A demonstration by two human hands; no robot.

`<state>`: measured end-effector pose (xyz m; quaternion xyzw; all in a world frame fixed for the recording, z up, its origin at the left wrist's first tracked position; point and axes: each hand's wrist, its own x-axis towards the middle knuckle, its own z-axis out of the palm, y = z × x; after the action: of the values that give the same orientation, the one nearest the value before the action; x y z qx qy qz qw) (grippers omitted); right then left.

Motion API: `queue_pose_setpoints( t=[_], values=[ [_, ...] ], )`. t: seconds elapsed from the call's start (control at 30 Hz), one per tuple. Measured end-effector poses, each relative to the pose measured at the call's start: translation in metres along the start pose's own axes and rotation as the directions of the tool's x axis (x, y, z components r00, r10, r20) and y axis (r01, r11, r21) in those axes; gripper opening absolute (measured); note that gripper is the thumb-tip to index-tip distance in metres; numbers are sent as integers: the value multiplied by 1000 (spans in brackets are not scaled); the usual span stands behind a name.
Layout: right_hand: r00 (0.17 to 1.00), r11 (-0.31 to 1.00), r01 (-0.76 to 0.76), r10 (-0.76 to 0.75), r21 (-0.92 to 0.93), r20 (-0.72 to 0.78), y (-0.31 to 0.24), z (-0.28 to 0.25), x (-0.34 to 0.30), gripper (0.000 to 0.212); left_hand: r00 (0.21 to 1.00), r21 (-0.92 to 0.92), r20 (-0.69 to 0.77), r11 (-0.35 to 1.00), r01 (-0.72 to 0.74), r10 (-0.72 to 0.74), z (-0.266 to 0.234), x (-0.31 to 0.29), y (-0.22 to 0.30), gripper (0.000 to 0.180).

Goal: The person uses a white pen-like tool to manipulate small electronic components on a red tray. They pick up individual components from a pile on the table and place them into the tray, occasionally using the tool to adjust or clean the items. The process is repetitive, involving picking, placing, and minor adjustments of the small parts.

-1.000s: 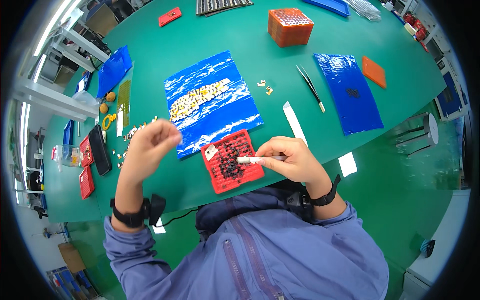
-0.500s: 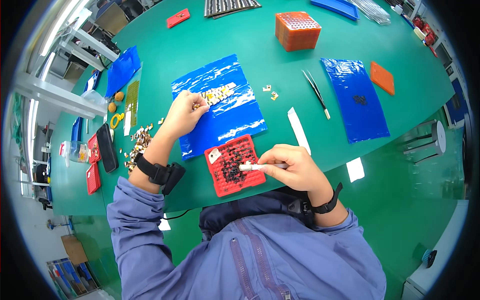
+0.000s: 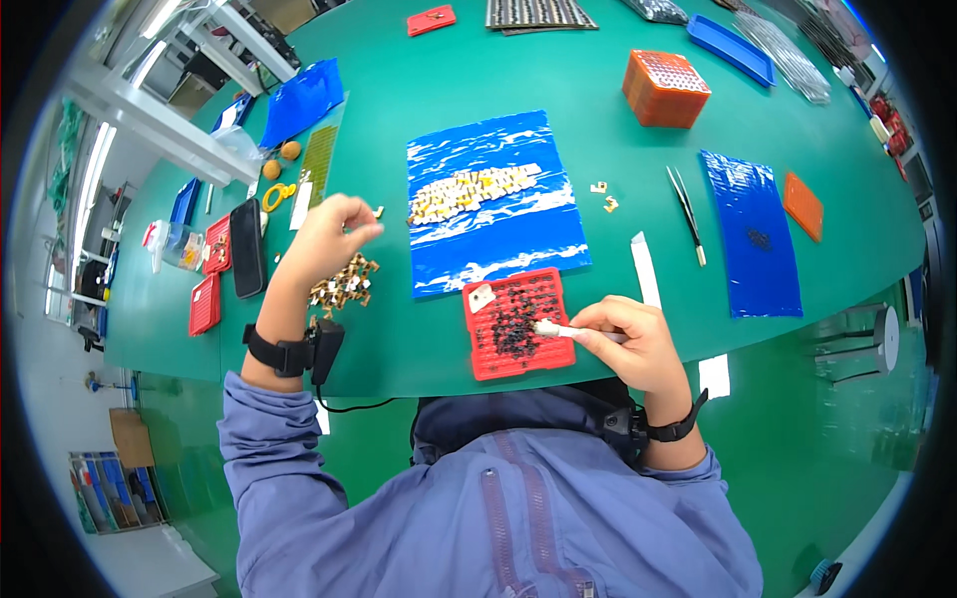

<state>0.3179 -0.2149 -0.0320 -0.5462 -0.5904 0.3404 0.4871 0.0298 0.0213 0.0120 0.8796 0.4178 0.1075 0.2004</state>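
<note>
My left hand (image 3: 331,239) is raised just beyond a loose pile of small white-and-gold parts (image 3: 344,284). Its fingers are bent but apart, and I see nothing between them. My right hand (image 3: 638,341) grips a slim white pen-like tool (image 3: 558,329) between thumb and fingers. The tool's tip rests over a red ribbed tray (image 3: 483,351) scattered with small black parts (image 3: 513,324); a white piece lies in its far left corner. Beyond the tray, rows of white-and-gold parts (image 3: 474,192) lie close together on a blue sheet (image 3: 498,249).
To the right are a white strip (image 3: 645,269), tweezers (image 3: 686,214), a second blue sheet (image 3: 768,279) with black bits and an orange lid (image 3: 803,207). A stack of orange trays (image 3: 666,90) stands farther back. At left lie a black phone (image 3: 247,249) and yellow scissors (image 3: 277,196).
My left hand has drawn back left, from the parts on the blue sheet to the loose pile. My right hand stays by the red tray with the tool. The whole view has shifted.
</note>
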Motion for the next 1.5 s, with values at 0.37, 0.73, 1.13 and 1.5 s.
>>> queue_pose_setpoints(
  t=[0.37,0.73,1.13,1.5],
  values=[
    [999,998,37,-38,-48,-33,6,7,0,9,999,39,-23,999,24,-23,22,-40,-14,11],
    [997,997,38,-42,-65,-59,8,12,-2,10,997,7,-62,999,-53,53,25,-39,-25,14],
    [997,998,29,-33,-64,-63,6,11,-4,9,968,-117,-251,993,-3,-27,7,-50,-8,8],
    [989,963,-145,150,226,-7,0,14,-3,7,993,-531,-117,844,-75,15,57,-89,69,5]
  ],
)
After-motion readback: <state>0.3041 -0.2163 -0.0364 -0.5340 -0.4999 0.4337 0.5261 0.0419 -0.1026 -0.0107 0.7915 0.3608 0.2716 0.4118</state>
